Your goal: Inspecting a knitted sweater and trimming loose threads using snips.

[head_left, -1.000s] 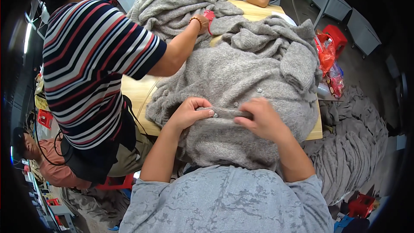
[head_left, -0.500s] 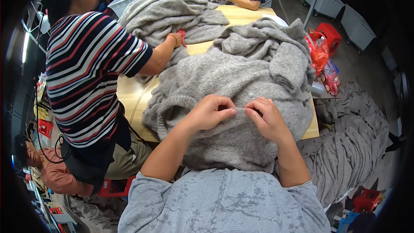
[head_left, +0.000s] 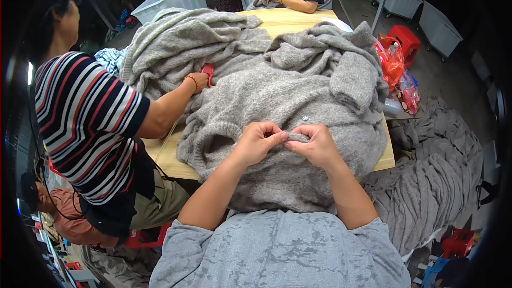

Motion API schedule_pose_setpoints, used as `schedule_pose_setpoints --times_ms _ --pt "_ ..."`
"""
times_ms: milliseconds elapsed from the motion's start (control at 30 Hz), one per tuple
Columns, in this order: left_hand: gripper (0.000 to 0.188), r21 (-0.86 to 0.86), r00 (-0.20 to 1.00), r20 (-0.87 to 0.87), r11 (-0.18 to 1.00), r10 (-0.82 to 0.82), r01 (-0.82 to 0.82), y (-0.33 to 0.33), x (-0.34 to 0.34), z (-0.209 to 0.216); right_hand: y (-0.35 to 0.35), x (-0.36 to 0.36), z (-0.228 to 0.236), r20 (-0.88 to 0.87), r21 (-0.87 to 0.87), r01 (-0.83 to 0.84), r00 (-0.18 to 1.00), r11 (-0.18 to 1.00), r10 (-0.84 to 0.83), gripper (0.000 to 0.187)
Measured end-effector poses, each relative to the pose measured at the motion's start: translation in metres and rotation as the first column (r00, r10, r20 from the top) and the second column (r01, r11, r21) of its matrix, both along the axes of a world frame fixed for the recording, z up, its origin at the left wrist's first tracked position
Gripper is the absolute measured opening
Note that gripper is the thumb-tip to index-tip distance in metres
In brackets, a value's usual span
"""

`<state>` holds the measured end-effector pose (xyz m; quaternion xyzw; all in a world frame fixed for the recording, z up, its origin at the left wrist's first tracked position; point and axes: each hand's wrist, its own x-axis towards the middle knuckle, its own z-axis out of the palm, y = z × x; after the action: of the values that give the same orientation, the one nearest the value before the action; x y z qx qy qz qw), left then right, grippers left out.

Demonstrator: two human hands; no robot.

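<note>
A grey knitted sweater (head_left: 256, 96) lies bunched over the near part of the table. My left hand (head_left: 258, 141) is closed, thumb and fingers pinching a small fold of the knit. Facing it, my right hand (head_left: 314, 145) pinches the same raised fold, and the fingertips of both hands almost meet. Just beyond my right hand a small shiny round piece (head_left: 305, 118) rests on the knit. The sweater's ribbed opening (head_left: 221, 134) gapes to the left of my left wrist. Anything thin between my fingertips is too small to make out.
At left, a co-worker in a striped shirt (head_left: 88, 122) holds a red tool (head_left: 208, 73) by another grey knit pile (head_left: 181, 42). Someone else sits across the wooden table (head_left: 290, 20). A red plastic bag (head_left: 392, 64) and more heaped knitwear (head_left: 432, 181) are at right.
My hands have come closer together, and a fold of knit now shows between them. The co-worker has leaned left, bringing the red tool left and nearer; the far pile has shifted left.
</note>
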<state>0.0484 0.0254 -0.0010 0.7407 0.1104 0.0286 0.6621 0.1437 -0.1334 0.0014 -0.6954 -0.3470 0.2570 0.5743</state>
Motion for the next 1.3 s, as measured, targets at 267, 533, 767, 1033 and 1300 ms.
schedule_pose_setpoints --times_ms 267,533,767,1033,1300 --pt "0.017 -0.333 0.986 -0.081 0.936 -0.148 0.114 -0.004 -0.004 -0.01 -0.005 0.003 -0.006 -0.074 0.036 -0.053 0.996 0.998 0.056 0.008" --pt "0.015 0.375 0.968 0.069 0.905 -0.24 0.198 -0.014 -0.029 -0.001 -0.032 -0.001 0.003 0.497 -0.178 -0.193 0.829 0.965 0.258 0.014" --pt "0.015 0.688 0.92 0.295 0.725 -0.258 -0.017 -0.029 -0.04 -0.006 -0.008 -0.008 0.02 0.674 0.04 -0.039 0.738 0.998 0.002 0.014" --pt "0.02 0.702 0.902 0.407 0.681 -0.143 -0.209 -0.026 -0.032 -0.027 0.021 -0.007 -0.026 0.751 -0.27 0.136 0.65 0.953 0.12 0.013" --pt "0.022 0.636 0.858 0.511 0.693 -0.049 -0.339 -0.032 -0.02 -0.026 0.017 0.007 -0.016 0.374 -0.166 0.096 0.927 0.981 -0.027 0.012"
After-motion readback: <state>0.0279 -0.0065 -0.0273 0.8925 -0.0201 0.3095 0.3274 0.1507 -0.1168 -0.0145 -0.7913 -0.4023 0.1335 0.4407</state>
